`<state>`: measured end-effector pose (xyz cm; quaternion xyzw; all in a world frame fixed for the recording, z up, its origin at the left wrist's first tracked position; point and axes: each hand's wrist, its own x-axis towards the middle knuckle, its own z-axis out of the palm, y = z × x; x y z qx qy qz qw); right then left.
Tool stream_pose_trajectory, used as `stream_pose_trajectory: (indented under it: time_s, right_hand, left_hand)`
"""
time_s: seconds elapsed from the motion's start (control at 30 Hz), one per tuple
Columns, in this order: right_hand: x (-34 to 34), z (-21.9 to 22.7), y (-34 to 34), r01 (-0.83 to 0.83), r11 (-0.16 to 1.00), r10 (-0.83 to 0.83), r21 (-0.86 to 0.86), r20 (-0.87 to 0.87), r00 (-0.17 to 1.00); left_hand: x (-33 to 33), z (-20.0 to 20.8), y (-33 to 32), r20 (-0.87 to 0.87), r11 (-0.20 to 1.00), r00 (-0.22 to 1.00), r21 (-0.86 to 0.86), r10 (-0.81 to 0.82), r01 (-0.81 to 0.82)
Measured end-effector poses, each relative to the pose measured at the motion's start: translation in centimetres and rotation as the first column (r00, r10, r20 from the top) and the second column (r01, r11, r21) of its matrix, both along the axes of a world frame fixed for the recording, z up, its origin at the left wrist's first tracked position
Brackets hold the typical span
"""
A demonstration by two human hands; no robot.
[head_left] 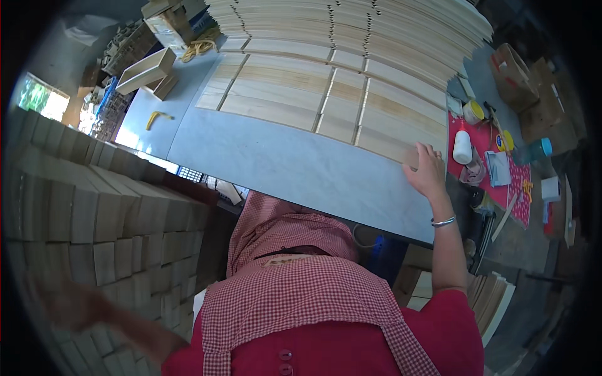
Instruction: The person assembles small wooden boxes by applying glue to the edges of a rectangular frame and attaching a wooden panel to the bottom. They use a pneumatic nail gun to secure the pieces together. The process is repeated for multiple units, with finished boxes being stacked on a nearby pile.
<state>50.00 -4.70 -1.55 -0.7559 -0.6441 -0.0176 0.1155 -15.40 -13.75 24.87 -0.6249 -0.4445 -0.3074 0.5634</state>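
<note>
My right hand (428, 172) rests with its fingers spread on the near right corner of a grooved wooden board (282, 94). The pale board lies flat on the grey tabletop (269, 150), with narrow slots running across it. Behind it, many similar slotted boards (351, 31) stand packed in overlapping rows. My left hand (66, 304) is off to the far left, beside the tall stacks of wooden pieces (94, 213). Motion blurs it, so its fingers and anything in them cannot be made out.
On the table's left lie a yellow angled tool (158, 118) and an open wooden box (147, 71). At right, a red cloth (464, 131) holds a white glue bottle (463, 147) and a yellow-lidded tub (473, 112). A blue-capped bottle (533, 150) stands further right.
</note>
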Motion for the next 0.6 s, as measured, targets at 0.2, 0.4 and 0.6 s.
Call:
stream_pose_trajectory:
  time_s: [0.2,0.4,0.6]
  right_hand:
    - [-1.3,0.3,-0.5,-0.194,0.948,0.181,-0.251,-0.073,0.981]
    - [-3.1,2.4,-1.4,-0.224,0.971,0.217,-0.08,-0.084,0.973]
    - [-0.7,6.5,-2.9,-0.159,0.979,0.162,-0.131,0.014,0.987]
  left_hand:
    - [14.6,-12.0,15.5,0.625,0.59,0.729,-0.486,-0.281,0.645]
    - [11.2,-21.5,28.5,0.218,0.43,0.956,-0.857,-0.196,0.284]
    - [8.1,-22.8,33.7,-0.135,-0.066,0.989,-0.988,-0.059,-0.139]
